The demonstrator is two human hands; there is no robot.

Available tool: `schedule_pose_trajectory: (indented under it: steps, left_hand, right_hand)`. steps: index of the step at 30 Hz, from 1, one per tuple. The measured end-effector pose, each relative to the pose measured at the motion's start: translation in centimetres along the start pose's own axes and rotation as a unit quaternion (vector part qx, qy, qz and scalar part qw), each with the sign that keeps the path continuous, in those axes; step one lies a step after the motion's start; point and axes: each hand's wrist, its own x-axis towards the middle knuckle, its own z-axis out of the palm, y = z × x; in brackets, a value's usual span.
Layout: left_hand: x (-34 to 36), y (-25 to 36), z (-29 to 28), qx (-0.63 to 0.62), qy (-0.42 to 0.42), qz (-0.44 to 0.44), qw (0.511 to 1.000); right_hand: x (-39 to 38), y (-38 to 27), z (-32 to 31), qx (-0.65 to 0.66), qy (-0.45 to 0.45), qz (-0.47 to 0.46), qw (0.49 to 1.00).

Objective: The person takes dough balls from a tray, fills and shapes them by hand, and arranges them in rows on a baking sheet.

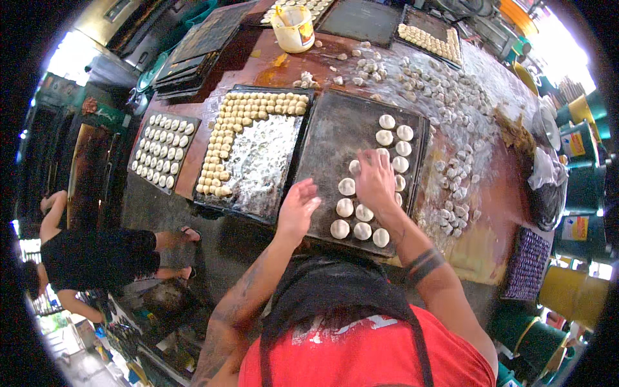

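A dark flat baking tray [322,138] lies in front of me, with rows of round white dough pieces [345,207] along its right and near parts. Over these rows reaches my right hand [376,182], its fingers stretched out and touching or just above a dough round; the hand covers part of the rows. My left hand [298,209] hovers at the tray's near left edge, thumb apart from the fingers, holding nothing. To the left, a second tray [248,213] carries small tan dough balls [220,138] around a floury area.
Loose floured dough lumps [445,90] spread over the table at the right. A smaller tray of dough rounds [164,148] sits at the left, below stacked dark trays [200,55]. A white bucket [293,31] stands at the back. Another person [103,258] is at the far left.
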Motion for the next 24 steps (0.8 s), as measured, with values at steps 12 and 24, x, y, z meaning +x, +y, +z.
schedule_pose_trajectory:
  steps: [12,24]
  left_hand:
    - [1.2,-0.2,-14.7,0.487,0.133,0.171,0.846]
    - [9.5,4.8,-21.1,0.574,0.176,0.029,0.799]
  right_hand:
    - [-0.4,21.6,-2.9,-0.109,0.137,0.165,0.971]
    - [-9.8,13.1,-7.3,0.592,0.234,0.379,0.672]
